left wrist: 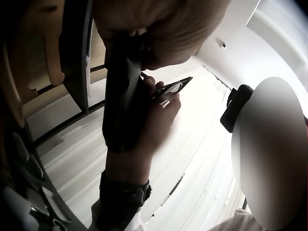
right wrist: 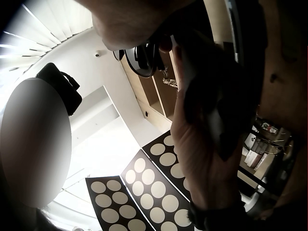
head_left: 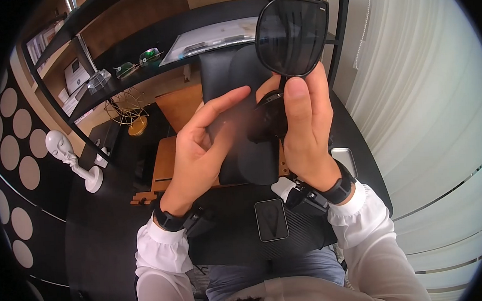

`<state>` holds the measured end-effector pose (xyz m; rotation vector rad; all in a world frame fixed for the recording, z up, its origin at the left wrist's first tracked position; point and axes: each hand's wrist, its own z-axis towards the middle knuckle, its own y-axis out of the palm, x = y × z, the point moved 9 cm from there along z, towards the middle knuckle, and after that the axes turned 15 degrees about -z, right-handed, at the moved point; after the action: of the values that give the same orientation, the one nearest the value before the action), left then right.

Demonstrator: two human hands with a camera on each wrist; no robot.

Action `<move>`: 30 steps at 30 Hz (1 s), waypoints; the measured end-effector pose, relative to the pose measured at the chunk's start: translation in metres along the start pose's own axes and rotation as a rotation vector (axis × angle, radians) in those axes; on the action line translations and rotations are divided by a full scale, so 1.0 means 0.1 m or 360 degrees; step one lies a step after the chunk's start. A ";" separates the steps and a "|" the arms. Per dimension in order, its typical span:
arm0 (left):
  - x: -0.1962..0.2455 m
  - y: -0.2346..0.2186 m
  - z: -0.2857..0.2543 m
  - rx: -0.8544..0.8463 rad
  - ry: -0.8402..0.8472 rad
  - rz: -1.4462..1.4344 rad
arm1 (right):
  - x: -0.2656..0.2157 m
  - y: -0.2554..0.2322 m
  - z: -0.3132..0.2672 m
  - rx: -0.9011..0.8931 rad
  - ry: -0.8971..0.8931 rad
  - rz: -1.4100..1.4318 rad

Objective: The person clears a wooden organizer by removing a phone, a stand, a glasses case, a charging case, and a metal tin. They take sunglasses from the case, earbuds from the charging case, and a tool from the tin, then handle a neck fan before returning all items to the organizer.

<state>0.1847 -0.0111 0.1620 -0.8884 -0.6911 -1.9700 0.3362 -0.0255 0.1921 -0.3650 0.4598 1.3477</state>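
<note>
In the head view my right hand (head_left: 308,125) holds up black sunglasses (head_left: 292,36), pinched near the bridge between thumb and fingers. One dark lens is above the fingers, the other below, turned toward the left hand. My left hand (head_left: 197,144) is beside them, index finger and thumb extended toward the glasses, its other fingers loosely bent; a blur covers the thumb tip. Behind the hands is a long black panel (head_left: 218,78). In the right wrist view the sunglasses (right wrist: 140,60) show near the top, beside a large dark shape (right wrist: 216,91).
A small tin (head_left: 273,239) with a dark insert lies on the black desk, and a silver tin (head_left: 344,161) is beyond the right wrist. Green-tinted glasses (head_left: 150,56) sit on the shelf. A white figurine (head_left: 61,146), gold wire ornament (head_left: 137,126) and brown stand (head_left: 163,171) are left.
</note>
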 end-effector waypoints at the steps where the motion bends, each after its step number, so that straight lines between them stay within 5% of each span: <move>1: -0.01 0.01 0.00 0.0000 -0.0025 -0.0060 | 0.00 0.00 0.00 0.0001 -0.0009 -0.0004; 10: 0.03 -0.04 0.03 -0.0005 -0.0100 -0.0068 | -0.01 0.02 0.01 -0.0100 0.0041 -0.0147; 16: 0.48 -0.35 -0.01 -0.0075 -0.0031 0.0639 | -0.08 0.00 0.12 0.0037 0.0051 -0.0284; 20: 0.61 -0.95 -0.47 0.0079 -0.0590 0.0872 | 0.09 0.00 0.15 -0.0118 0.0222 -0.0301; 26: 0.38 -2.06 -1.85 0.1022 -0.1179 0.0230 | 0.11 0.25 -0.06 -0.0521 0.0553 -0.0216; 29: 0.36 -1.95 -2.24 0.1009 -0.1426 0.0148 | 0.17 0.41 -0.21 -0.0665 0.0427 -0.0316; 30: 0.34 -1.86 -2.25 0.0785 -0.1469 0.0191 | 0.13 0.48 -0.26 -0.0728 0.0395 -0.0321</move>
<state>-0.0621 -0.1007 0.0298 -1.4601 -1.5114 -1.1138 0.2880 -0.0181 0.1637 -0.9400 0.3038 1.2068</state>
